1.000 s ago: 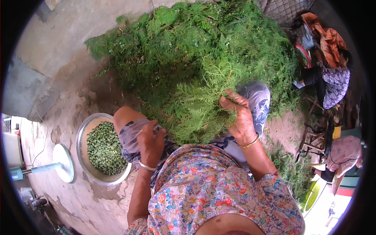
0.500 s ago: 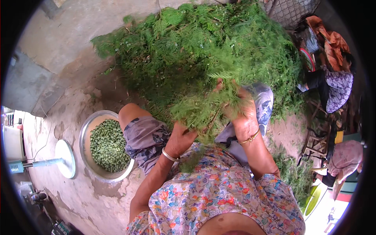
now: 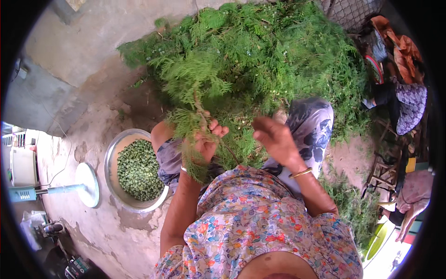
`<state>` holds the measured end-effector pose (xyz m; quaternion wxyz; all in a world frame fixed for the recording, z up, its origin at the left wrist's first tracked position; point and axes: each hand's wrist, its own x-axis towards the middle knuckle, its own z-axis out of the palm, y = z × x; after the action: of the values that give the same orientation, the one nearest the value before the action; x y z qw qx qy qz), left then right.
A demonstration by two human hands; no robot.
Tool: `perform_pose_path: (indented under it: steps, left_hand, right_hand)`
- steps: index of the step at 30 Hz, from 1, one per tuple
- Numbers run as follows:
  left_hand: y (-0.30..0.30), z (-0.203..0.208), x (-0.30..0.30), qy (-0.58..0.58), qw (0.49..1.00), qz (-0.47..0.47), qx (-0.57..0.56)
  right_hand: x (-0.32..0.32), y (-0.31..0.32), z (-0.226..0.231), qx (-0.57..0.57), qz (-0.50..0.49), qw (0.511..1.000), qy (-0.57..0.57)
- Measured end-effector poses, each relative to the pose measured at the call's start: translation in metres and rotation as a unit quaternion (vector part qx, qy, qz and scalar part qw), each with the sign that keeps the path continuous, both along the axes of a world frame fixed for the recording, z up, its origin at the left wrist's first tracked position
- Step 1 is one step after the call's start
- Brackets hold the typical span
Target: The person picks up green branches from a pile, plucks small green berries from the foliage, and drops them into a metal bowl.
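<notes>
My left hand [image 3: 207, 141] is closed around the woody stem of a feathery green branch [image 3: 197, 76], whose leafy top points away from me toward the pile. Soft sprigs also hang over that wrist. To the right, my right hand [image 3: 277, 139] is lifted in front of my right knee, fingers slightly blurred and apart from the thumb, with nothing visible in it. Ahead of both hands lies a large heap of cut green branches [image 3: 260, 51]. On my left, a wide metal basin [image 3: 110, 160] holds many small green cones [image 3: 139, 169].
A pale blue fan-like stand [image 3: 87, 185] lies left of the basin. Loose greenery [image 3: 355, 214] is on the floor at the right. Two people sit at the right edge, one in purple patterned cloth [image 3: 411, 107], near a wooden stool [image 3: 383, 176]. A concrete wall [image 3: 107, 28] stands beyond.
My left hand has swung the branch left and away from my lap, its top now upright over the heap. My right hand has come off the greenery and drawn back.
</notes>
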<state>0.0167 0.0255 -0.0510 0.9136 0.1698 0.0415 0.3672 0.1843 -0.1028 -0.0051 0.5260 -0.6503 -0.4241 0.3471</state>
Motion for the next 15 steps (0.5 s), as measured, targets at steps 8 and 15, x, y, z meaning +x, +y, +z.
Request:
perform_pose_path:
  steps: [8,15]
  left_hand:
    - [0.051,0.013,-0.012,-0.093,0.994,0.051,0.011]
    - [0.063,-0.02,-0.023,0.402,0.904,0.103,0.104]
  right_hand:
    - [-0.045,0.008,-0.041,-0.178,0.216,0.956,0.088]
    - [0.002,0.039,-0.029,-0.121,-0.053,0.98,0.152]
